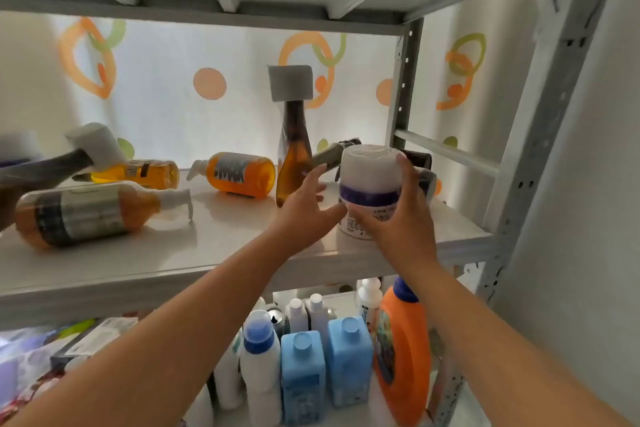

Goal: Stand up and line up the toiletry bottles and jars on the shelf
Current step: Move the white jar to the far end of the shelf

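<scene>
Your right hand [398,222] grips the upright white jar [370,184] on the shelf [214,246]; your left hand [304,211], fingers spread, touches it beside the standing brown bottle [294,163].

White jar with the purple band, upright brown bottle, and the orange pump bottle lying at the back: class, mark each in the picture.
white jar [369,180]: head view, upper side wall.
upright brown bottle [294,163]: head view, lower body.
orange pump bottle [242,174]: head view, label.

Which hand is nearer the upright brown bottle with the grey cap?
Left. The left hand is open right beside the brown bottle's base; the right hand is farther right, wrapped around the white jar.
</scene>
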Tool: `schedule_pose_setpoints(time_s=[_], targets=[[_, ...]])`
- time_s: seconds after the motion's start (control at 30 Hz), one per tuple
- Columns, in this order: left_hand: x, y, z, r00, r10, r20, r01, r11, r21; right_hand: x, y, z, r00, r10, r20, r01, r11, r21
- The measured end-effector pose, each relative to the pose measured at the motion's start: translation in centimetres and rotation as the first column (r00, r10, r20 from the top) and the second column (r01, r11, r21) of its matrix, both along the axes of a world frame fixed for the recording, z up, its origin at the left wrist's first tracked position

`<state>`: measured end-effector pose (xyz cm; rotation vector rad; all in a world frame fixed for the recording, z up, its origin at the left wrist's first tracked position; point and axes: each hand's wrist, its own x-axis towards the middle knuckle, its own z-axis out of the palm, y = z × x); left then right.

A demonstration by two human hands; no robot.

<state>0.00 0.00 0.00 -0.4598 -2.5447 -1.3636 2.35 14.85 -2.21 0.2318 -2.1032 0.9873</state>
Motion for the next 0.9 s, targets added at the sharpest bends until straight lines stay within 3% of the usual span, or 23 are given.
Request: schedule_pose_setpoints(time_s=[0.2, 0.37, 0.63, 0.73, 0.9], targets=[[-0.2, 1.5, -0.6, 0.964, -0.253, 0.084, 0.231, 0.950, 0.211, 0.8, 0.0, 0.8, 0.999, 0.000, 0.043, -0.002, 0.999, 0.051], [1.3, 1.4, 0.2, 0.962, -0.266, 0.063, 0.239, 0.931, 0.277, 1.2, 0.3, 1.1, 0.993, 0.080, 0.086, -0.086, 0.994, 0.065], [2.8, -2.5, 0.6, 0.987, -0.093, 0.133, 0.064, 0.976, 0.209, 1.6, -2.5, 0.9, 0.957, 0.228, 0.177, -0.223, 0.974, -0.051], [3.1, -4.3, 0.5, 0.986, -0.064, 0.155, 0.037, 0.984, 0.175, 1.5, -4.6, 0.5, 0.957, 0.185, 0.222, -0.177, 0.983, -0.058], [5.1, -5.0, 0.1, 0.980, -0.145, 0.140, 0.132, 0.986, 0.098, 1.4, -7.2, 0.1, 0.979, 0.005, 0.203, 0.005, 0.999, -0.050]])
